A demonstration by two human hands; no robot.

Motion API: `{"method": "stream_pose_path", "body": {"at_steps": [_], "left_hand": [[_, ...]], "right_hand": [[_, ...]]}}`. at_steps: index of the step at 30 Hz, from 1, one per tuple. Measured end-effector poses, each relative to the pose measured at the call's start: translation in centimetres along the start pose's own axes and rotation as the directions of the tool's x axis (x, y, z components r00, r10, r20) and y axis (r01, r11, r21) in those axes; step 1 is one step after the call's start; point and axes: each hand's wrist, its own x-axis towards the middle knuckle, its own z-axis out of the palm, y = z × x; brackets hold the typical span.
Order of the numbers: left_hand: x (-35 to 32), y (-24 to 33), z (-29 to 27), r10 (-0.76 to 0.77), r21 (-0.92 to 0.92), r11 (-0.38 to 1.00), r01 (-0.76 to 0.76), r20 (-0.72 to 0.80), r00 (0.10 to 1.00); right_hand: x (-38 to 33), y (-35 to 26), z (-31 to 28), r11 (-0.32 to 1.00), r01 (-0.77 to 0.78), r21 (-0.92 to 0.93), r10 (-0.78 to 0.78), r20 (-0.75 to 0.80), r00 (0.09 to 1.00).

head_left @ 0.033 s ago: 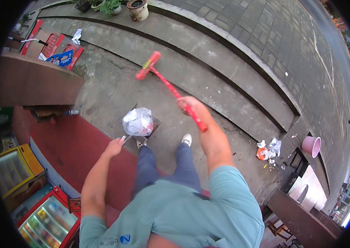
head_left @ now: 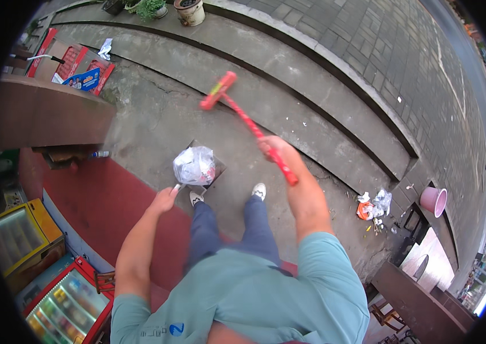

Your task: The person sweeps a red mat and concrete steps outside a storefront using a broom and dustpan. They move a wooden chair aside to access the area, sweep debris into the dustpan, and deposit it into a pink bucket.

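Note:
My right hand (head_left: 275,144) is wrapped round the spotted red handle of a broom (head_left: 244,117). Its crosswise red head, with a yellow-green stripe, points away from me over the concrete; bristles cannot be made out. My left hand (head_left: 164,200) grips a light handle leading to a dark dustpan (head_left: 216,175) in front of my feet. On the dustpan rests a filled clear plastic bag (head_left: 194,165), hiding most of the pan.
Concrete steps (head_left: 311,109) run beyond the broom. Litter (head_left: 376,206) and a pink bucket (head_left: 432,201) are at the right. A red mat (head_left: 102,200) and display fridges (head_left: 68,304) lie left. Red crates (head_left: 73,60) and flowerpots (head_left: 190,11) stand far off.
The broom and my right hand have shifted slightly to the right. My left hand, with the dustpan and bag, sits slightly farther right too.

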Motion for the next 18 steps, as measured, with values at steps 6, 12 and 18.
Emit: {"method": "stream_pose_path", "body": {"at_steps": [6,12,18], "left_hand": [[5.9,8.4,6.7,-0.083,0.094,0.993,0.071,0.125,0.989],[11.2,16.1,10.3,-0.093,0.106,0.992,0.074,0.189,0.978],[10.3,20.7,11.4,-0.147,0.031,0.989,0.144,0.158,0.976]], "right_hand": [[-25.5,13.0,-19.6,0.958,-0.025,0.285,0.106,-0.273,0.956],[-37.9,18.3,-24.1,0.942,-0.038,0.335,0.233,-0.566,0.791],[-35.7,13.6,-19.5,0.904,0.001,0.427,0.102,-0.217,0.971]]}}
